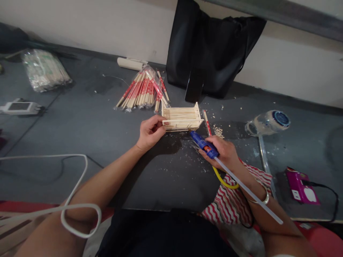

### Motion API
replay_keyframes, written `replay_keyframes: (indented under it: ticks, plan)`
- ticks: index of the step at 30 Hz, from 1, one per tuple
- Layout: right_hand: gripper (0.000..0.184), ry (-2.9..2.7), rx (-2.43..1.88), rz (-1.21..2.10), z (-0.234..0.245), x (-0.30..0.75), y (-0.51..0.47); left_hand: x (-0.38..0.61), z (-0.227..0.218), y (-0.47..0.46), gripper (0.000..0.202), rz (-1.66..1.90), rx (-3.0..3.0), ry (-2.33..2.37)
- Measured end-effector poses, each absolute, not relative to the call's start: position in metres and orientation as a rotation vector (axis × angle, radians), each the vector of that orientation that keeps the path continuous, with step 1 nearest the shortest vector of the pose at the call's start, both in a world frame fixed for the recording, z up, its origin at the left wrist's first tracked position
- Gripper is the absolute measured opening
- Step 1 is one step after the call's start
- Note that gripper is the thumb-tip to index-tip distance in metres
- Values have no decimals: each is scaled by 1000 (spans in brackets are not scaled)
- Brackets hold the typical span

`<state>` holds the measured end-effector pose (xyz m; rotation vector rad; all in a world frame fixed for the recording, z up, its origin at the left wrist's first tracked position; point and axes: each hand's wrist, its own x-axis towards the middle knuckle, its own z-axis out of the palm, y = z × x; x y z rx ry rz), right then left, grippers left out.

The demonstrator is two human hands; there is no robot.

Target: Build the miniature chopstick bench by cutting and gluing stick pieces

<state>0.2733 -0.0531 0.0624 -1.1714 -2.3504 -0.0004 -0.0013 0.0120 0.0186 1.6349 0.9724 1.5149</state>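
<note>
My left hand [150,132] pinches the near left corner of a small open box built of pale wooden sticks [182,117], which rests on the dark grey table [88,121]. My right hand [226,151] is closed around a blue hot-glue gun [204,144]. Its nozzle points up-left, just below the box's near right corner. A long clear glue stick [249,192] sticks out of the gun's back over my right forearm. One loose red-tipped chopstick [206,122] lies right of the box.
An open pack of red-wrapped chopsticks [142,91] lies behind the box, and another bag of sticks [44,69] at far left. A black bag [211,46] leans on the wall with a dark phone [194,85]. A clear jar [268,123], a pink device [301,185], a white cable [77,185] and wood crumbs [219,131] surround.
</note>
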Motion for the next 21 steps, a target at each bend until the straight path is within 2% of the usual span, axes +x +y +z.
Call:
replay_keyframes:
  ticks: [21]
  plan:
    - [24, -2360, -1101, -2, 59, 275, -52, -2, 18, 12, 4, 1513, 1645, 968]
